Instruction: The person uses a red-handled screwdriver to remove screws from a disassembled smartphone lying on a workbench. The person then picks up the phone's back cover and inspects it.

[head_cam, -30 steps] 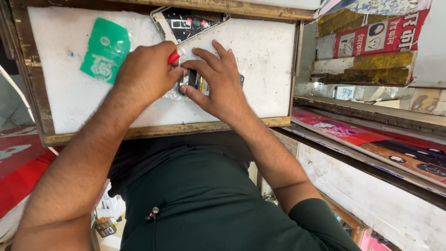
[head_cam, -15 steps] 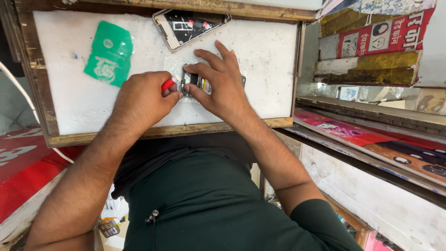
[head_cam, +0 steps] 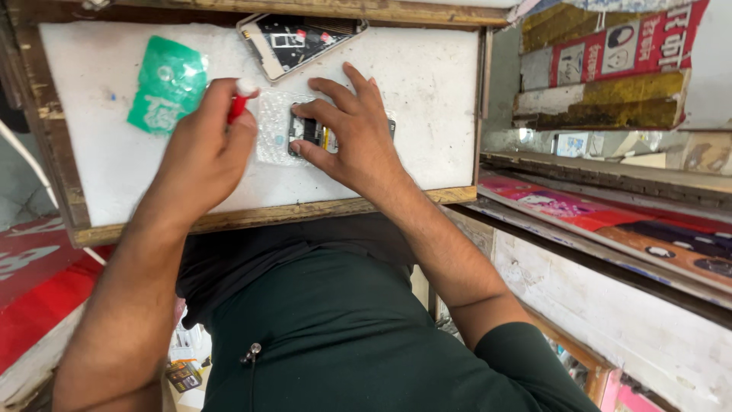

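Screwdriver (head_cam: 238,103), red handle, has come up off the work: half a second ago its grip sat low against the small phone part (head_cam: 309,133), now the left hand (head_cam: 202,156) has drawn back to the left and lifted, fist wrapped tight on the handle. Tip is hidden behind the fingers, so I can't tell if it's touching anything. Right hand (head_cam: 354,137) hasn't moved, fingers spread and pressing the part flat, pinning rather than gripping. Part sits on a clear dimpled plastic sheet (head_cam: 274,130) in the middle of the white work board (head_cam: 427,91). My read: one driving stroke is over and the tool is between positions, part not released. Opened phone shell (head_cam: 297,40) lies at the board's top edge, green plastic piece (head_cam: 168,95) to the left, both untouched.
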`<state>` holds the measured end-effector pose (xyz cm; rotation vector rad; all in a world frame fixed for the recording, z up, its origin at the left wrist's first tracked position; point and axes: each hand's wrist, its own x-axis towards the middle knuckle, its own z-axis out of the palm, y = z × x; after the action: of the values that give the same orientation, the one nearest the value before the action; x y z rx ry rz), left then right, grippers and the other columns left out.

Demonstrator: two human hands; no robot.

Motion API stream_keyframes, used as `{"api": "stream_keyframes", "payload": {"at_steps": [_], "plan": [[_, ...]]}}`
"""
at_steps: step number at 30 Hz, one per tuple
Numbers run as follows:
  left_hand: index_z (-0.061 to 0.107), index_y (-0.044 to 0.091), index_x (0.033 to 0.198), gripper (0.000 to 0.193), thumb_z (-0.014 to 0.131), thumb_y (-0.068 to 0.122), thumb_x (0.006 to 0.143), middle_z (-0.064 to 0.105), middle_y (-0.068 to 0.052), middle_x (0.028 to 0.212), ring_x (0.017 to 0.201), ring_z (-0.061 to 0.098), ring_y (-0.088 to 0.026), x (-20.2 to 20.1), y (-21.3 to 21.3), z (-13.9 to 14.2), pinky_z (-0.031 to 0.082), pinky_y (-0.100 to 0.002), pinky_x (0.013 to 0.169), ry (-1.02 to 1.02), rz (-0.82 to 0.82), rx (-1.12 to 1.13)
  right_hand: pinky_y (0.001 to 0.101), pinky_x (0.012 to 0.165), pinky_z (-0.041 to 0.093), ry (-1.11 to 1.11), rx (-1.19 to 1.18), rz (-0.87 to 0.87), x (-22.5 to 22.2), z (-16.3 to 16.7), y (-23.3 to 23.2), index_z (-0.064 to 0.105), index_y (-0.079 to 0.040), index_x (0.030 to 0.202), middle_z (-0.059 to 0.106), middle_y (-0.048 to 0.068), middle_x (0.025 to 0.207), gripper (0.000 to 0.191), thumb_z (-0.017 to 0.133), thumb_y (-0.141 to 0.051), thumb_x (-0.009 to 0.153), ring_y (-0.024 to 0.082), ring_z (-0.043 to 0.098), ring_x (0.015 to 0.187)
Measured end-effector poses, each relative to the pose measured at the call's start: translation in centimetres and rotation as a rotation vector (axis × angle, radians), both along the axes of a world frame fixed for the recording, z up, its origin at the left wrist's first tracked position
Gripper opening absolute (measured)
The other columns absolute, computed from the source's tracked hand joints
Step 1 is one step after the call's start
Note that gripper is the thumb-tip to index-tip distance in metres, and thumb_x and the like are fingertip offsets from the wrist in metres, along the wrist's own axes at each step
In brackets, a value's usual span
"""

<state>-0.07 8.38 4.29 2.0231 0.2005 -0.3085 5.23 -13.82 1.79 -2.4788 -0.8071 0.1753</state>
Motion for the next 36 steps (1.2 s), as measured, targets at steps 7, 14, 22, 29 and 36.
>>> {"api": "stream_keyframes", "payload": {"at_steps": [7,14,22,29,36], "plan": [[0.022,0.004,0.14,0.039,0.053,-0.005,0.118,0.069,-0.019,0.112,0.099,0.074,-0.026,-3.0,-1.2,-3.4,0.063,-0.033,0.086,-0.689,-0.01,-0.291,0.076,0.118,0.026,-0.011,0.011,-0.01,-0.1,0.0,0.1,0.074,-0.018,0.116,0.058,0.008,0.142,0.042,0.091,-0.035,0.081,0.047,0.032,0.148],[0.034,0.002,0.153,0.053,0.061,0.003,0.107,0.071,-0.016,0.088,0.078,0.073,-0.024,-1.2,-1.7,-3.9,0.057,-0.033,0.067,-0.438,0.094,0.026,0.0765,0.118,0.024,-0.021,-0.007,-0.007,0.0,-0.4,0.0,0.073,-0.019,0.117,0.057,0.009,0.142,0.043,0.09,-0.036,0.082,0.048,0.031,0.147],[0.077,0.008,0.099,0.025,0.081,0.029,0.087,0.074,-0.012,0.078,0.068,0.07,-0.023,2.8,-1.4,-2.4,0.055,-0.039,0.066,0.168,-0.155,0.234,0.0766,0.118,0.023,-0.013,-0.017,-0.005,-0.1,-0.5,0.0,0.074,-0.02,0.116,0.056,0.009,0.143,0.041,0.09,-0.038,0.083,0.048,0.03,0.148],[0.077,0.008,0.097,0.024,0.079,0.029,0.086,0.077,-0.008,0.075,0.069,0.073,-0.019,5.1,-0.3,-1.7,0.055,-0.036,0.067,0.26,-0.268,0.138,0.0758,0.119,0.023,-0.012,-0.008,-0.001,-0.1,-0.3,0.0,0.073,-0.021,0.118,0.056,0.008,0.144,0.044,0.091,-0.037,0.082,0.048,0.031,0.148],[0.074,0.008,0.104,0.03,0.076,0.035,0.091,0.073,-0.015,0.076,0.068,0.071,-0.028,4.7,-1.3,-2.2,0.054,-0.041,0.064,0.144,-0.184,0.255,0.0745,0.12,0.026,0.015,0.02,-0.012,-0.4,0.1,-0.2,0.073,-0.02,0.12,0.056,0.007,0.144,0.045,0.091,-0.034,0.081,0.048,0.032,0.149]]}}
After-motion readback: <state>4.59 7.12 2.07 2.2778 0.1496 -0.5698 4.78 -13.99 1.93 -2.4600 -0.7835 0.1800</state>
